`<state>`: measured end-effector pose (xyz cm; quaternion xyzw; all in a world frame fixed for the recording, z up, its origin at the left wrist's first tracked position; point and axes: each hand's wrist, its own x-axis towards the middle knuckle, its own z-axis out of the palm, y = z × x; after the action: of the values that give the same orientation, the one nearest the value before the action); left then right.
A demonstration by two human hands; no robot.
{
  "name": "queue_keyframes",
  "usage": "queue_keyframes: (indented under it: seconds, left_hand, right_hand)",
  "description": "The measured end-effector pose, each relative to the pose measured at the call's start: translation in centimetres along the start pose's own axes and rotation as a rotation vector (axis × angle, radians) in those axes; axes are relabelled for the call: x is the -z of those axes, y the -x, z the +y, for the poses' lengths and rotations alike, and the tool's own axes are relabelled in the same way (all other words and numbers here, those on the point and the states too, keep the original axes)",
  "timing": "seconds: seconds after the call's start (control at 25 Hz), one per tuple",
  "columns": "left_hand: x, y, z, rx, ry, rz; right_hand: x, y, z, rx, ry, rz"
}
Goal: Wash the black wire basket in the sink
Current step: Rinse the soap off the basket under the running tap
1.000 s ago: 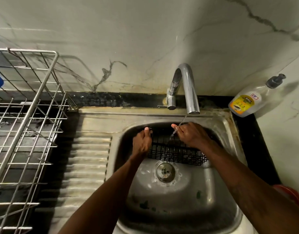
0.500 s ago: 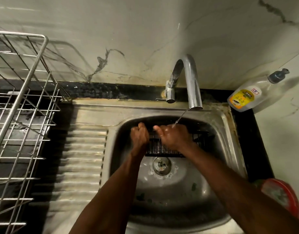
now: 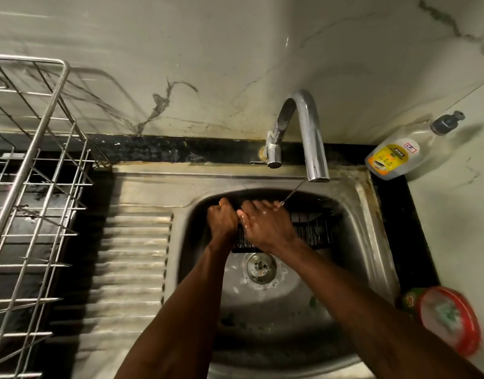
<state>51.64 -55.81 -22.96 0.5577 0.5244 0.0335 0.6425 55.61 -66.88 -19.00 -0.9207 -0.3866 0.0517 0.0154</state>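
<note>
Gripping the left end of the black wire basket (image 3: 312,231), your left hand (image 3: 221,218) is curled tight round its wires. Your right hand (image 3: 265,227) lies wet across the top of the basket just beside the left, with its fingers (image 3: 262,206) nearly straight and reaching to the far rim, pressing rather than clasping. The basket sits inside the steel sink (image 3: 368,214), against the back wall of the basin and above the drain (image 3: 261,268). A thin stream of water (image 3: 292,193) runs from the chrome tap (image 3: 313,138) onto your right fingertips. A dish-soap pump bottle (image 3: 391,160) leans in the back right corner of the counter. A steel dish rack (image 3: 30,187) stands left of the ribbed drainboard (image 3: 131,255). A red-rimmed item (image 3: 448,318) at the right is too blurred to identify.
</note>
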Motion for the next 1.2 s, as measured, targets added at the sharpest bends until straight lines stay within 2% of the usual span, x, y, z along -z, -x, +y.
queue_keyframes:
  seconds: [0.08, 0.16, 0.28, 0.36, 0.44, 0.52, 0.56, 0.72, 0.88, 0.96, 1.04, 1.12, 1.16, 1.2]
  left_hand:
    - [0.1, 0.2, 0.4, 0.008, -0.032, 0.032]
    - [-0.3, 0.2, 0.8, -0.018, -0.010, 0.062]
    - [-0.7, 0.2, 0.5, -0.025, 0.006, 0.092]
    - [-0.4, 0.3, 0.8, -0.007, 0.028, 0.066]
    - [0.1, 0.2, 0.8, -0.004, -0.018, 0.065]
    - [0.3, 0.1, 0.8, -0.030, -0.013, 0.099]
    - [0.3, 0.3, 0.8, -0.028, -0.014, 0.100]
    - [-0.3, 0.2, 0.5, -0.028, 0.043, 0.067]
    - [0.4, 0.3, 0.0, -0.069, 0.095, 0.060]
    - [1.7, 0.6, -0.3, -0.169, 0.075, 0.039]
    - [2.9, 0.5, -0.4, -0.350, -0.220, 0.061]
    - [2.0, 2.1, 0.6, -0.683, -0.613, 0.096]
    - [0.9, 3.5, 1.2, -0.849, -0.713, 0.075]
    - [-0.3, 4.7, 1.8, -0.912, -0.725, 0.067]
  right_hand:
    - [0.7, 2.1, 5.0, -0.089, 0.056, -0.031]
    - [1.2, 3.4, 8.9, -0.261, 0.081, 0.020]
    - [0.2, 2.0, 7.0, -0.459, 0.079, 0.064]
    - [-0.3, 0.6, 1.2, -0.373, 0.012, 0.033]
    - [-0.5, 0.2, -3.5, -0.168, -0.015, 0.053]
    - [-0.2, 0.1, -2.8, -0.016, -0.010, 0.030]
    - [-0.2, 0.7, -0.8, -0.001, -0.008, 0.023]
    - [0.8, 4.1, 9.0, -0.244, 0.025, -0.016]
    - [1.8, 2.5, 8.5, -0.320, 0.095, 0.079]
    - [3.5, 1.5, 6.6, -0.293, 0.159, 0.102]
    - [4.9, 1.3, 5.6, -0.258, 0.188, 0.034]
    - [5.9, 1.1, 4.6, -0.243, 0.181, 0.031]
    - [6.5, 0.9, 3.8, -0.248, 0.167, 0.034]
    - [7.1, 0.7, 2.9, -0.241, 0.171, 0.024]
